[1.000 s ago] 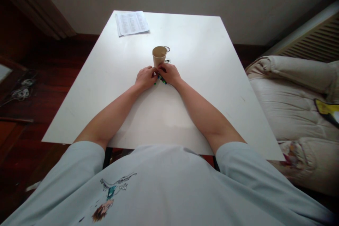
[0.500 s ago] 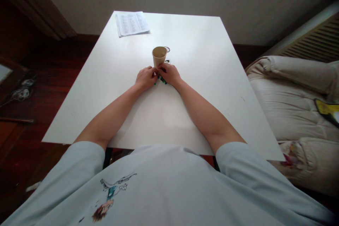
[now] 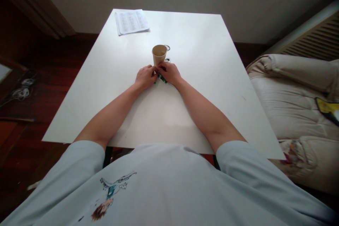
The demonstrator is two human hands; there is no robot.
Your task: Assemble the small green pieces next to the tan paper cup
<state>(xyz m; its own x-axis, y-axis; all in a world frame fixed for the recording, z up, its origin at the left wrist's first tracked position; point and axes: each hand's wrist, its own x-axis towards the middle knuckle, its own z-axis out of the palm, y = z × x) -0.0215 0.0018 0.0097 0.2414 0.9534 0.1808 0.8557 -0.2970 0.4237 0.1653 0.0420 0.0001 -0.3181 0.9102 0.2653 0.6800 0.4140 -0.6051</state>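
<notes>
A tan paper cup [image 3: 159,53] stands upright near the middle of the table, its wide mouth facing up. Just in front of its base, my left hand [image 3: 145,76] and my right hand [image 3: 169,72] meet with fingertips pinched together. Whatever sits between the fingertips is too small and covered to name. Several small green and blue pieces [image 3: 163,79] lie on the table beneath and between the hands. Behind the right hand, partly hidden by the cup, are thin dark-rimmed rings [image 3: 167,60].
The white table [image 3: 206,60] has printed papers [image 3: 132,22] at its far left corner. A cushioned beige sofa [image 3: 296,102] stands along the right side. Loose white cables [image 3: 22,91] lie on the dark floor to the left.
The view has shifted very slightly. Both hands keep nearly the same place and pinch in front of the cup.
</notes>
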